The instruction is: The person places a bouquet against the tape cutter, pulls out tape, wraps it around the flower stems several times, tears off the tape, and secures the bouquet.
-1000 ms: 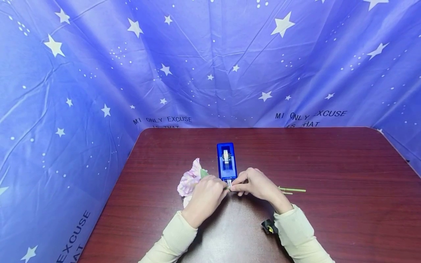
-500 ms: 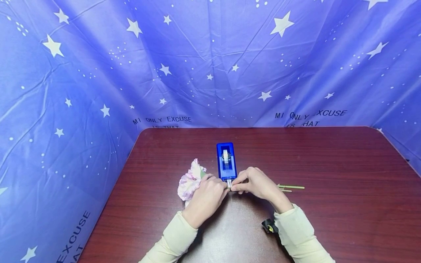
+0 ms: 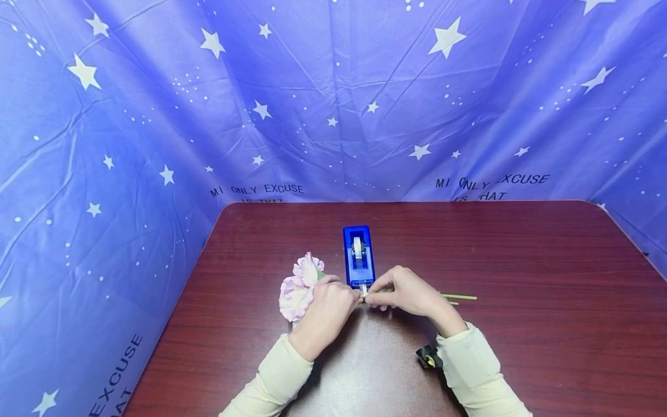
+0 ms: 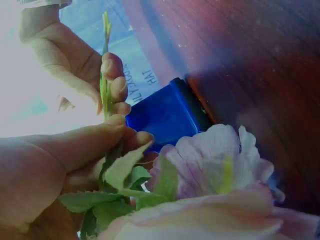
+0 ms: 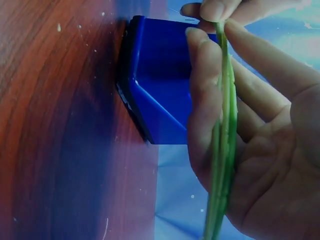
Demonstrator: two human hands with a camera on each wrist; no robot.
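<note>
While pinching a bundle of flower stems point(image 5: 222, 145) just in front of the tape dispenser point(image 3: 359, 276), likely feels little weight and a springy stiffness, apt to roll or slip lengthwise. Best to take hold along the bare green length, clear of the blooms point(image 3: 295, 301), probably soft and quick to crease. With the left hand point(image 3: 329, 307), clamps on the bundle beside the leaves point(image 4: 122, 167); with the right hand point(image 3: 409, 294), holds it lower down, thumb and curled fingers closed round it. Cannot tell about any grip on the short tape point(image 3: 363, 289). Slim, smooth and slightly bowed along the flower stems; ruffled, papery pink-white among the blooms; matte and toothed on the leaves. Hard, glossy blue at the tape dispenser; red-brown wood grain across the table point(image 3: 234, 249).
</note>
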